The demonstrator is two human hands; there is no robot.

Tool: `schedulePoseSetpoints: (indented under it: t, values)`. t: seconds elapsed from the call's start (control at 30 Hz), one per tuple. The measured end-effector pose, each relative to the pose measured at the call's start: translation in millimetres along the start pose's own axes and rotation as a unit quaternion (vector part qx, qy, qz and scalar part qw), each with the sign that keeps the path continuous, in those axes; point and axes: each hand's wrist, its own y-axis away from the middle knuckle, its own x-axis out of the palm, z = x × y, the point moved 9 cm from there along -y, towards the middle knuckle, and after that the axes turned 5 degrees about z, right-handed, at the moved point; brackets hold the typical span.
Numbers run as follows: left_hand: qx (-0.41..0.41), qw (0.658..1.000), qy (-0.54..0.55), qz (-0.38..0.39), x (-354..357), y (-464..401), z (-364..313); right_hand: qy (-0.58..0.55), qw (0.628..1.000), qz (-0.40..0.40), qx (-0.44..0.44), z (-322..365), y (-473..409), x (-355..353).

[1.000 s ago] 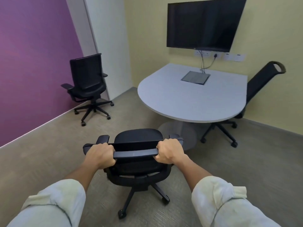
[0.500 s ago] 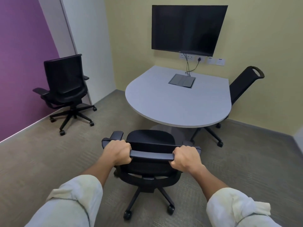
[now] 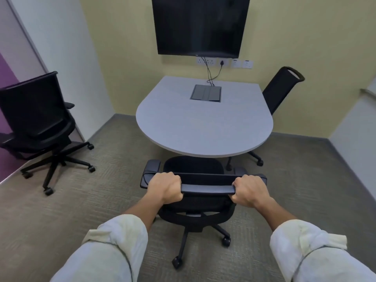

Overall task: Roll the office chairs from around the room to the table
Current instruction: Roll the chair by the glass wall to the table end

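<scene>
A black office chair [image 3: 193,165] stands right in front of me, its seat just reaching the rounded near edge of the grey table [image 3: 203,127]. My left hand [image 3: 165,190] and my right hand [image 3: 249,191] both grip the top bar of its backrest. A second black office chair [image 3: 38,123] stands apart by the left wall, its back turned toward me. A third black chair [image 3: 281,88] sits at the table's right side, partly hidden by the tabletop.
A dark screen [image 3: 200,25] hangs on the yellow wall behind the table, with sockets and cables below it. A grey cable hatch [image 3: 205,93] lies in the tabletop. Carpet floor stretches left and right of me. A white wall closes the right side.
The chair in my hands has rolled forward to the table's edge, and I have moved with it. The view has swung left to right so the table is now straight ahead.
</scene>
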Motion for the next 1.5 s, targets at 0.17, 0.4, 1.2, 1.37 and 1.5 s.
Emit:
schedulePoseSetpoints:
  t: [0.17,0.4,1.2,1.37,1.5]
  values:
    - [0.02,1.0,-0.004,0.006,7.6,4.5,12.7,-0.003,1.0,0.011,0.015,18.8,6.4,3.3]
    - [0.03,1.0,0.002,0.001,8.6,6.7,18.3,-0.007,0.999,0.013,0.029,24.0,10.6,2.5]
    - [0.043,0.999,0.003,-0.015,0.6,-56.1,43.7,-0.045,0.996,-0.011,0.076,18.4,-36.6,-5.6]
    - [0.04,0.999,0.004,-0.01,-2.7,-85.4,44.0,-0.032,0.997,-0.014,0.072,1.6,-60.8,-12.9]
    - [0.036,0.999,0.01,-0.013,-6.1,-107.9,44.9,-0.029,0.997,-0.004,0.069,-9.2,-81.3,-15.3]
